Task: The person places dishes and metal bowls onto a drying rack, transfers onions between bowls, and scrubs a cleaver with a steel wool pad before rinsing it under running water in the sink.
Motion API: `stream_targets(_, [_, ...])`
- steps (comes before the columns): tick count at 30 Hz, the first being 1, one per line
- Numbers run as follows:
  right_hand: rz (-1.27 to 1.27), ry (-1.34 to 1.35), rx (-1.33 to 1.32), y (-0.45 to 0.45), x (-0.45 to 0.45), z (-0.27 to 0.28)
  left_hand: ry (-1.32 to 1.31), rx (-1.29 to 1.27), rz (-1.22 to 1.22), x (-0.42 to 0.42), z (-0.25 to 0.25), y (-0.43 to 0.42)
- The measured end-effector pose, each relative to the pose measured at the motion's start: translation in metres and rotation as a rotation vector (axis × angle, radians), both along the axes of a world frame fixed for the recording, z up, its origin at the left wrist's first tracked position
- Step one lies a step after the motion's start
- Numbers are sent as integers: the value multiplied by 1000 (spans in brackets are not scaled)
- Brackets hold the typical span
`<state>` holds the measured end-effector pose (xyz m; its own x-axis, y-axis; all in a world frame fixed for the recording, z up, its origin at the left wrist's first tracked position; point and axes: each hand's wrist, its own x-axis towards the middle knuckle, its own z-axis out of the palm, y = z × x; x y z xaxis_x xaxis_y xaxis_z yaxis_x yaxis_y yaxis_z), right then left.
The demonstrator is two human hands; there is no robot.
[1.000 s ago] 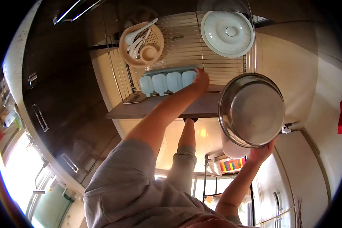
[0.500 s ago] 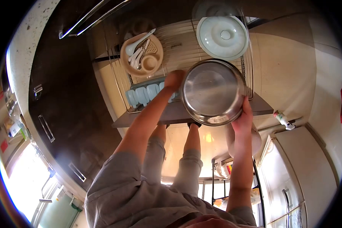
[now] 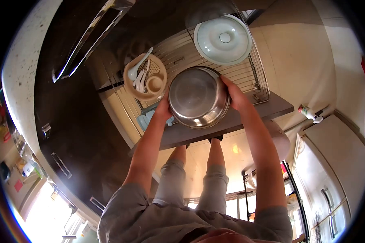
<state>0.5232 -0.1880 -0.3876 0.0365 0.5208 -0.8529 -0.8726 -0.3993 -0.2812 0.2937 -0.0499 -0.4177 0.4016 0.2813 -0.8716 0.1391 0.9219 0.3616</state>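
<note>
Steel pot point(image 3: 196, 95) (shiny, round) gripped between left hand point(image 3: 163, 108) and right hand point(image 3: 234, 95), above wire rack point(image 3: 180, 52).

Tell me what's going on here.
The left hand and right hand hold a steel bowl from opposite sides, over the front of a pulled-out wire rack. Whether it touches the rack is hard to tell. On the rack, a tray with spoons sits at left and a pale lid at far right.
</note>
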Motion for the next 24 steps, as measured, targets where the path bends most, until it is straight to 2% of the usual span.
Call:
stream_targets(3, [112, -11, 30, 7, 0, -14, -36, 8, 74, -25, -21, -3])
stream_targets(4, [156, -24, 8, 10, 3, -15, -240, 43, 58, -38, -24, -5])
stream_targets(6, [241, -49, -34, 16, 15, -16, -380, 31, 108, -70, -40, -4])
stream_targets(7, [226, -122, -94, 17, 23, -22, -437, 29, 136, -83, -40, -5])
stream_targets(9, [146, -460, -333, 19, 45, -62, -469, 44, 170, -107, -33, -7])
stream_targets(11, [133, -785, -379, 16, 80, -104, -485, 60, 197, -122, -17, -7])
stream_targets(13, [-95, -874, -458, 29, 96, -97, -476, 91, 218, -135, 2, -5])
stream_targets(16, [-154, -746, -217, 32, 114, -106, -453, 124, 246, -154, 21, -9])
stream_targets(17, [-243, -671, -165, 35, 110, -105, -443, 130, 246, -158, 25, -11])
stream_targets(24, [-229, -589, -1, 43, 67, -104, -415, 129, 280, -161, 30, -25])
